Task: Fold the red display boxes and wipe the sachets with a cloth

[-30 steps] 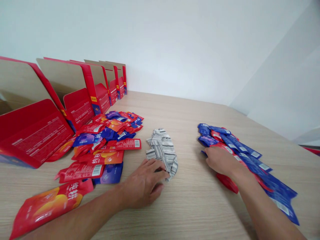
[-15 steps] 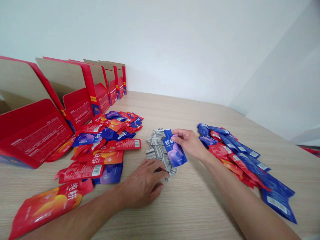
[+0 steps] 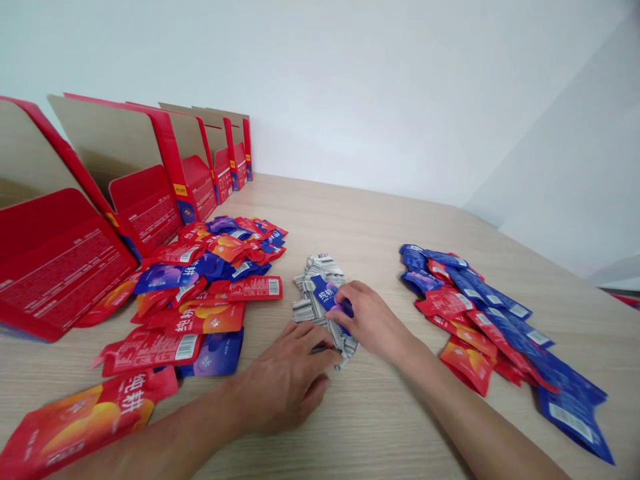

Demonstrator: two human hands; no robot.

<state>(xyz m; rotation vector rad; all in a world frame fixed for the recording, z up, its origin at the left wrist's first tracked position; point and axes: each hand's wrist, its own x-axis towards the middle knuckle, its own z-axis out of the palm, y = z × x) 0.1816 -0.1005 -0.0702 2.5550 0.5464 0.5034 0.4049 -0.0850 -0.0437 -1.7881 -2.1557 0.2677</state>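
Note:
My right hand (image 3: 367, 319) grips a blue sachet (image 3: 327, 297) and holds it down on a heap of barcode stickers (image 3: 315, 288) in the middle of the wooden table (image 3: 380, 220). My left hand (image 3: 287, 377) rests palm down at the near edge of that heap, fingers slightly curled, fingertips touching the stickers. A row of blue and red sachets (image 3: 495, 323) lies to the right of my right arm. A bigger spread of red and blue sachets (image 3: 205, 287) lies left of the stickers.
Several open red cardboard display boxes (image 3: 145, 193) stand in a row along the left side, up to the white wall. One large red sachet (image 3: 80, 420) lies near the front left edge. A second white surface rises at the far right.
My right hand left the right-hand row with a blue sachet, carried it leftward and lowered it onto the sticker heap. My left hand stayed at the heap's near edge.

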